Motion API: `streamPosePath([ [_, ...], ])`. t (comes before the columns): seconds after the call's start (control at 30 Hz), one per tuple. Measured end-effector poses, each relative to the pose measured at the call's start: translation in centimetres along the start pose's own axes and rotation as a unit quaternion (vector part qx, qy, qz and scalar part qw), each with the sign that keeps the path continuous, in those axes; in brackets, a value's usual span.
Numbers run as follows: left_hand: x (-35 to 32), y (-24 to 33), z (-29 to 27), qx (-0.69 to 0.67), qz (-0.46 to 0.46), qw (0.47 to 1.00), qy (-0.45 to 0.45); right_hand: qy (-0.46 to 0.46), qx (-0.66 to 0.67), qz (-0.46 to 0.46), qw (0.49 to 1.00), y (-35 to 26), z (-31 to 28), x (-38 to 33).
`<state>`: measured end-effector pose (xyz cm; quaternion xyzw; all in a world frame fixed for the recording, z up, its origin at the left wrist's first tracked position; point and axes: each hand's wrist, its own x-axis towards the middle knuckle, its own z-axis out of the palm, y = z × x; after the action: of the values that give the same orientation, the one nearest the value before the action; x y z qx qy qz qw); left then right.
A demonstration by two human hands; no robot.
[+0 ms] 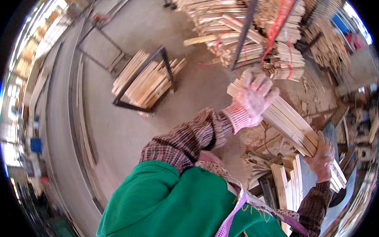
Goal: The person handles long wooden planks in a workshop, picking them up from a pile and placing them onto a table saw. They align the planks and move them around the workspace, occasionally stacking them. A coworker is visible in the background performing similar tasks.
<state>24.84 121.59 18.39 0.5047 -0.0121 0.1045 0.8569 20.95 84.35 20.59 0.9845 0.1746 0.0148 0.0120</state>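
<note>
A bundle of pale wooden strips (pixel 287 121) slants across the right half of the view, carried between my two gloved hands. My left hand (pixel 255 95), in a light knit glove with a pinkish cuff, wraps over the far end of the strips. Near their lower right end, my right hand (pixel 321 157) grips them in a similar glove; some of its fingers are behind the wood. Below the bundle, more wooden strips (pixel 288 180) stand side by side near my body, next to a grey metal surface.
A dark metal frame rack (pixel 126 105) holding wooden strips stands on the floor at left. Large stacks of wood (pixel 219 17) tied with red strapping rise at the back, near a dark upright post (pixel 245 31). Wood scraps (pixel 309 93) litter the floor at right. Rails (pixel 74 118) run along the left.
</note>
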Motion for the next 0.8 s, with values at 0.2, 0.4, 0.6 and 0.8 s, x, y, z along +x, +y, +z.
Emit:
streamPosePath([
  [0.2,-11.5,3.1,-5.5,0.765,0.207,0.606,-0.072,-0.020,-0.071,-0.233,0.970,-5.1,-7.0,8.3],
  [0.4,-15.7,8.1,-11.6,0.767,0.132,0.619,-0.105,-0.126,-0.117,-0.422,0.890,-22.3,-6.8,13.9],
  [0.6,-17.8,17.6,-16.6,0.742,0.011,0.670,0.000,-0.047,-0.130,-0.601,0.787,-38.2,-13.0,17.2],
  [0.8,-17.9,23.3,-18.9,0.699,-0.010,0.703,0.126,-0.029,-0.187,-0.665,0.723,-47.6,-18.6,20.8],
])
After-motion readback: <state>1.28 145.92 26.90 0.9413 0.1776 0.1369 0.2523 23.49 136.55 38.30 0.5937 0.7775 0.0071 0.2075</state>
